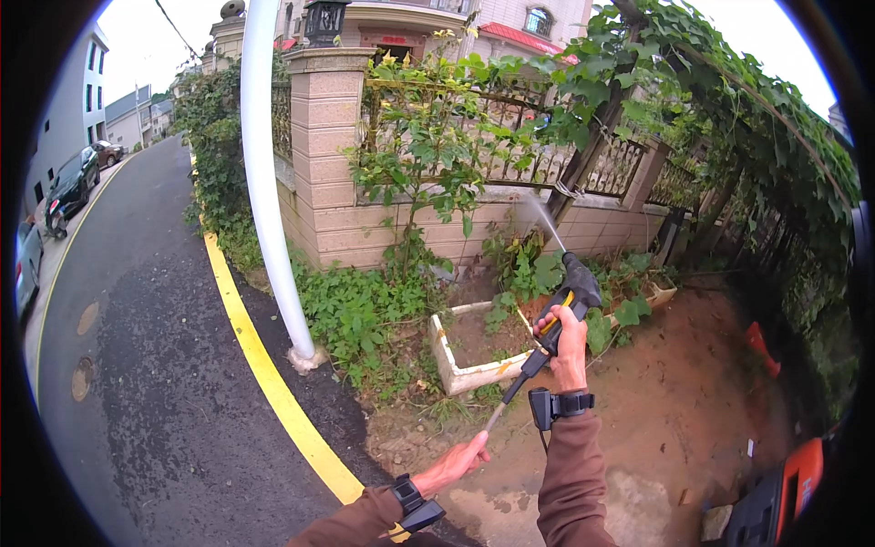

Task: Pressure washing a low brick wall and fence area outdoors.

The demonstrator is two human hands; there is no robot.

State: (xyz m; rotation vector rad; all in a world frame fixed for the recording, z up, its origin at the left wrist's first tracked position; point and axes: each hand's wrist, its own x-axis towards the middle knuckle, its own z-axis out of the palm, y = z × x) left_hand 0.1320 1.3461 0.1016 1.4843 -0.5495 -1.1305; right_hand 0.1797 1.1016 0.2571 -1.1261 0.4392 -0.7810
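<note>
A black spray gun (580, 287) with a yellow trigger is gripped in my right hand (569, 342), its nozzle aimed away from me. From the nozzle a jet of water (549, 222) fans out towards the wooden post and the tiled wall. Lower down, my left hand (459, 463) is closed around the hose (497, 414) that runs from the gun's handle. Just left of the gun stands a white foam planter box (446, 355) holding soil and a few plants. Leafy vines (523, 273) grow behind it, and part of the box is hidden by my right hand and the gun.
A white pole (270, 184) rises on the left beside a yellow curb line (263, 349) and the asphalt road (150, 410). Behind the planter is a tiled wall with a metal fence (526, 133). An orange and black machine (779, 496) stands at lower right on wet ground.
</note>
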